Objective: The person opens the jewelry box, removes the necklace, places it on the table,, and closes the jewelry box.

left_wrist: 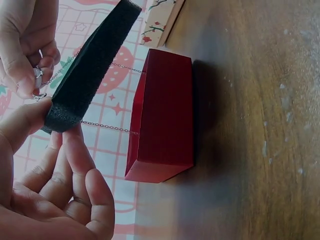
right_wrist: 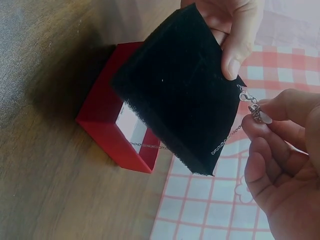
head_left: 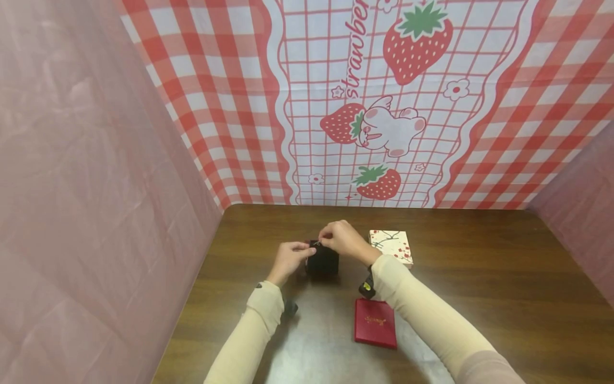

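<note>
My left hand [head_left: 289,260] pinches one edge of a black foam jewelry-box insert [right_wrist: 175,90], thumb on one face and fingers behind. The insert is tilted above an upright, open red box [left_wrist: 167,110]. A thin silver necklace chain [left_wrist: 107,125] runs from the insert down into that box. My right hand [head_left: 344,238] pinches the necklace's small silver pendant [right_wrist: 256,113] between thumb and forefinger, beside the insert's edge. Close to the left thumb, the clasp [right_wrist: 245,96] lies at the insert's corner. In the head view the insert hides most of the red box.
A flat red lid [head_left: 375,322] with gold lettering lies nearer me on the brown table [head_left: 484,277]. Behind my right wrist is a cream box [head_left: 393,246] with a blossom-branch print. A strawberry-printed cloth [head_left: 355,69] hangs at the back.
</note>
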Demonstrator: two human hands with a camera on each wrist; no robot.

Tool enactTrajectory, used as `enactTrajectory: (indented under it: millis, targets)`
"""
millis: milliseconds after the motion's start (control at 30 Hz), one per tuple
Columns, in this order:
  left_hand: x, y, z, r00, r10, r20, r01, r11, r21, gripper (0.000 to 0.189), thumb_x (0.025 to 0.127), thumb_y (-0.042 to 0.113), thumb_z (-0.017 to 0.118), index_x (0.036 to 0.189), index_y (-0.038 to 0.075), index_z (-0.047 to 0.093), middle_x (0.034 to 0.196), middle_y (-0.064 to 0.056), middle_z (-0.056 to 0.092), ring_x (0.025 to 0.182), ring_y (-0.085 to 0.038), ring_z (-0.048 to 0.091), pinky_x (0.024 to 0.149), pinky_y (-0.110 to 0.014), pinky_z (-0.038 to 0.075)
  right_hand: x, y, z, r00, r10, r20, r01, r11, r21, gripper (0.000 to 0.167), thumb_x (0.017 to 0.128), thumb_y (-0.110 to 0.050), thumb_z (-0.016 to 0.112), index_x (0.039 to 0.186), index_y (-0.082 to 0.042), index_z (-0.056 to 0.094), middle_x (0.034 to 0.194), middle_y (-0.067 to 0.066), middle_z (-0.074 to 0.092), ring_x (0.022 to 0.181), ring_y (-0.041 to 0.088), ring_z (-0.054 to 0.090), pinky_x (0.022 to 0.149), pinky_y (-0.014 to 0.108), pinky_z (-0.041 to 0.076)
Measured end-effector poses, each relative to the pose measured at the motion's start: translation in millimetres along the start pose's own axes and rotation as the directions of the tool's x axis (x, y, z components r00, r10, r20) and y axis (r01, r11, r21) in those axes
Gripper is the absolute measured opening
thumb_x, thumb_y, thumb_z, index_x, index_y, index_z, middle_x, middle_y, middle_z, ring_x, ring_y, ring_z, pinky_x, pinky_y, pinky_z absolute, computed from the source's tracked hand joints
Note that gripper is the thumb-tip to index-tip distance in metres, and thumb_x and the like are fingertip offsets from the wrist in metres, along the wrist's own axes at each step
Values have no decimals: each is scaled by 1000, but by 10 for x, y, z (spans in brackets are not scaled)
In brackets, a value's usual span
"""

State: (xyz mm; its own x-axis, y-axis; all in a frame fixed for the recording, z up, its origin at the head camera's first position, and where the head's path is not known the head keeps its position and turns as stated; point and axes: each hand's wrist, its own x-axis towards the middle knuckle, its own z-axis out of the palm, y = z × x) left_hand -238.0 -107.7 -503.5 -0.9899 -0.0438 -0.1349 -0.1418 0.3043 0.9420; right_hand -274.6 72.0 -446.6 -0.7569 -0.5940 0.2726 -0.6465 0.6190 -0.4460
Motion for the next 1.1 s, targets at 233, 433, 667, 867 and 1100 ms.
enactTrajectory:
  millis: [233, 433, 667, 867, 1100]
  targets:
    - [-16, 1, 8, 1000, 7, 5, -7, 1000, 1, 32, 81, 27, 77, 100, 1, 75, 100, -15, 74, 80, -15, 65, 69, -24, 50, -11, 23, -20, 1000, -9, -7, 9, 1000, -8, 8, 83, -7, 68, 81, -6, 76, 80, 5, 74, 71, 14, 63, 68, 29, 52]
    - [-42, 33, 4, 1000, 10, 13, -10, 1000, 1, 33, 81, 26, 78, 101, 0, 74, 100, -15, 74, 76, -13, 64, 66, -23, 49, -14, 26, -65, 1000, 5, 13, -5, 1000, -3, 8, 85, -8, 69, 83, -6, 76, 82, 5, 74, 72, 13, 63, 67, 28, 52]
    - [-72, 20, 21, 998, 50, 27, -50, 999, 0, 33, 81, 21, 79, 100, -4, 73, 97, -18, 74, 67, -9, 62, 62, -22, 50, -30, 53, -91, 999, -1, 34, 1, 1000, -2, 7, 85, -9, 69, 83, -7, 76, 82, 5, 74, 69, 10, 60, 65, 25, 50]
    - [-85, 3, 31, 996, 85, 7, -85, 996, 7, 30, 80, 18, 79, 97, -6, 73, 92, -18, 73, 66, -9, 61, 61, -21, 50, -35, 69, -106, 1000, -24, 1, 24, 1000, -18, 8, 83, -9, 69, 81, -7, 76, 79, 5, 73, 68, 11, 60, 65, 27, 50]
    - [-98, 6, 69, 991, 129, 27, -130, 991, 14, 23, 82, 15, 77, 91, -6, 73, 85, -20, 73, 65, -15, 64, 64, -32, 57, -30, 45, -109, 1000, -12, 5, 12, 1000, -25, 8, 83, -9, 69, 80, -7, 76, 79, 5, 72, 71, 14, 62, 68, 29, 51]
